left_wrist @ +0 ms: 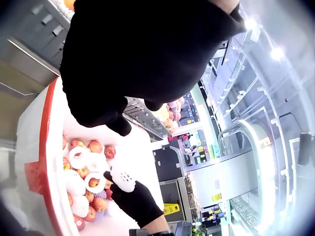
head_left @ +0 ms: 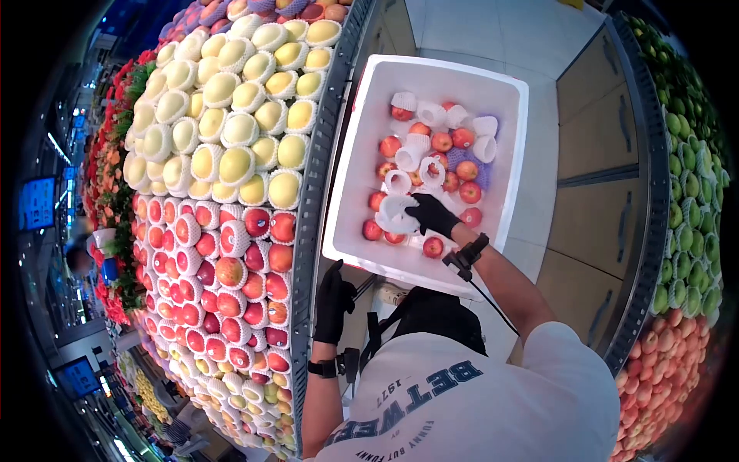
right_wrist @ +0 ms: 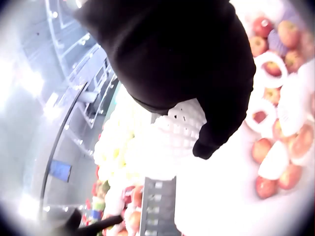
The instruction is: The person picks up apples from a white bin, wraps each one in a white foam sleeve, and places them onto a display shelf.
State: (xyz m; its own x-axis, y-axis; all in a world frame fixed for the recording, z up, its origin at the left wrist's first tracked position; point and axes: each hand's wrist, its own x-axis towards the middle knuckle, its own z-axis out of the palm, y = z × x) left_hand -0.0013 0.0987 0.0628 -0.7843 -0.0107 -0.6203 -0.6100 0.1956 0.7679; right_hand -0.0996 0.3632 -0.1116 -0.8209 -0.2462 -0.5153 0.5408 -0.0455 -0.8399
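Observation:
My right hand (head_left: 433, 214), in a black glove, pinches a white foam fruit net (head_left: 396, 213) over the near left part of a white foam box (head_left: 520, 131). The right wrist view shows the mesh of the foam net (right_wrist: 179, 130) between thumb and fingers; whether fruit is inside it I cannot tell. Below it in the box lie several red apples (head_left: 467, 192), some bare, among loose white foam nets (head_left: 397, 182). My left hand (head_left: 333, 304), also gloved in black, hangs beside the box's near left corner with loosely bent fingers and holds nothing.
To the left, a sloped display holds rows of yellow fruit (head_left: 237, 165) and red apples (head_left: 230, 270) in foam nets, edged by a grey perforated rail (head_left: 314, 165). Cabinets (head_left: 596, 204) stand at right under green fruit (head_left: 689, 231). A purple net (head_left: 483, 171) lies inside the box.

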